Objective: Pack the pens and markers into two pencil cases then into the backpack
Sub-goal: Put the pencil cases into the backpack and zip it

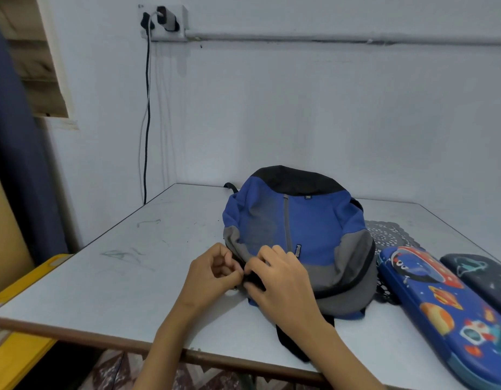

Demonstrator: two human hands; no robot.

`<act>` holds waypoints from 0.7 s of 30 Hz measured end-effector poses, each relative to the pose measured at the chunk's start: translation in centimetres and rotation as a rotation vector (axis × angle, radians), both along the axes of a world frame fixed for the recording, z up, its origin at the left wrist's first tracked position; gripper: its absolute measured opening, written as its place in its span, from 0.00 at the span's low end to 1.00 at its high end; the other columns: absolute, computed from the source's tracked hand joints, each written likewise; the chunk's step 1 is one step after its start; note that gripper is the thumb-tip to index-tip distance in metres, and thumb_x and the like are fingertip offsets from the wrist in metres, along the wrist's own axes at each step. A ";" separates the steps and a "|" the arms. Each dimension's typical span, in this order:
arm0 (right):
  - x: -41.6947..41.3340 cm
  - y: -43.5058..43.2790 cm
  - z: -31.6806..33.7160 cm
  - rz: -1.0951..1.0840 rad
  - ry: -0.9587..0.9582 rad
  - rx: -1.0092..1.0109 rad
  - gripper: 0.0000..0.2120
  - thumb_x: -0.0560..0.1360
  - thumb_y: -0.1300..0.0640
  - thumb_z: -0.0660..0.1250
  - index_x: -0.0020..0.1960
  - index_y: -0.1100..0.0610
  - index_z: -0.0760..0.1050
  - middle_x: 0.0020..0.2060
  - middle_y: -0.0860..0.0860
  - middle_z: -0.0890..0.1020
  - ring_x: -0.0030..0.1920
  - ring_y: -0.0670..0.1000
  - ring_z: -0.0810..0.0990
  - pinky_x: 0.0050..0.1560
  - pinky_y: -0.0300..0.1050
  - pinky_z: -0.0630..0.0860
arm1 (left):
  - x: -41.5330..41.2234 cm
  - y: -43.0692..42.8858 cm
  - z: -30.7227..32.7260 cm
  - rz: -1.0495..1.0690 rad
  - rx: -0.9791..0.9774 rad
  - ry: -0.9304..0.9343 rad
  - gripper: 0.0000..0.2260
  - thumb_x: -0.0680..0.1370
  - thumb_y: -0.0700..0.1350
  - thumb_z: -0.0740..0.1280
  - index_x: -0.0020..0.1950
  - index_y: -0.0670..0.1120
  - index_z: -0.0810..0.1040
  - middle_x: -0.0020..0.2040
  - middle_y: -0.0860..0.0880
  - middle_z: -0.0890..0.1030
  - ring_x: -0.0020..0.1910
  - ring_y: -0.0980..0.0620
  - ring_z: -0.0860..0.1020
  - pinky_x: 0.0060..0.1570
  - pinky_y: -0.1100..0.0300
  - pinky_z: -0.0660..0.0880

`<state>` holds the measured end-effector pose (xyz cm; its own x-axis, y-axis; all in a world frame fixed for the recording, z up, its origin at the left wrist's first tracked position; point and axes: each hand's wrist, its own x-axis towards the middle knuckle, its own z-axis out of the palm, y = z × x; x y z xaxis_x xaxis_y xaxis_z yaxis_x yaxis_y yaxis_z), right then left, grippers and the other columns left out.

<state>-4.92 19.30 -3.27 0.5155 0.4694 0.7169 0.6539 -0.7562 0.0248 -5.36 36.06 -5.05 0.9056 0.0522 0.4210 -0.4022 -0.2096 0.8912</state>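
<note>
backpack: blue, grey and black backpack [305,220] lying flat, front panel up, mid tabletop, black top end toward the far edge, bottom end toward the near edge. Front zip runs down its middle.
left hand: left hand [212,277] at the backpack's near-left corner, fingers curled, fingertips pinching a small bit of the bag's edge. Exact part too small to tell.
right hand: right hand [283,282] just beside the left, on top of the same corner, thumb and fingers clamped on a black section of the bag's edge. The two hands are touching or nearly so.
strap: black strap [291,342] runs out from under the backpack toward the near edge, partly under the right forearm.
blue pencil case: closed, space print, blue pencil case [441,305] on the right side of the tabletop, just beside the backpack, running to the near-right corner.
dark pencil case: closed dark pencil case [480,274] just right of the blue one, at the right edge, partly cut off.
mat: dark lacy mat [387,235] under the backpack's right side and the far end of the blue case.
table: pale table [131,277], scribble marks on its left part.
wall: socket [163,22] with plugs, cable [147,122] hanging down behind the far-left corner.
</note>
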 end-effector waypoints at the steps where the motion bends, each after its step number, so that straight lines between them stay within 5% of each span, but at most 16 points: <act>1: 0.0 0.2 0.1 -0.015 -0.006 0.002 0.09 0.65 0.54 0.73 0.40 0.51 0.74 0.35 0.46 0.72 0.35 0.48 0.69 0.32 0.40 0.60 | -0.1 0.0 0.0 -0.017 -0.001 0.002 0.15 0.62 0.50 0.71 0.40 0.43 0.71 0.37 0.44 0.83 0.35 0.51 0.80 0.41 0.59 0.78; 9: -0.1 0.2 -0.1 -0.023 -0.027 0.030 0.05 0.69 0.57 0.71 0.39 0.52 0.74 0.33 0.47 0.72 0.31 0.47 0.69 0.25 0.41 0.63 | -0.5 -0.1 0.3 0.039 0.108 -0.111 0.06 0.66 0.51 0.66 0.40 0.51 0.76 0.41 0.51 0.83 0.41 0.54 0.81 0.41 0.63 0.76; 12: -0.6 0.4 -0.1 -0.013 -0.012 0.041 0.03 0.70 0.57 0.69 0.42 0.53 0.75 0.36 0.47 0.73 0.33 0.47 0.69 0.29 0.39 0.61 | 0.2 0.4 -0.5 0.135 0.452 -0.290 0.16 0.70 0.45 0.67 0.56 0.57 0.78 0.57 0.62 0.78 0.55 0.58 0.75 0.44 0.70 0.72; 14: -0.8 0.5 -0.1 -0.019 -0.005 0.049 0.04 0.70 0.56 0.70 0.43 0.54 0.75 0.39 0.48 0.74 0.37 0.48 0.71 0.31 0.40 0.65 | 0.6 0.5 -0.9 0.156 0.638 -0.341 0.16 0.73 0.49 0.65 0.60 0.62 0.75 0.63 0.65 0.73 0.58 0.63 0.70 0.47 0.72 0.69; 21: -1.9 -0.2 -0.2 -0.081 0.053 0.138 0.09 0.67 0.56 0.71 0.36 0.53 0.71 0.39 0.46 0.72 0.41 0.50 0.69 0.43 0.44 0.66 | 1.3 0.4 -1.1 0.220 0.698 -0.313 0.11 0.72 0.36 0.74 0.48 0.51 0.83 0.50 0.62 0.77 0.50 0.61 0.71 0.44 0.69 0.68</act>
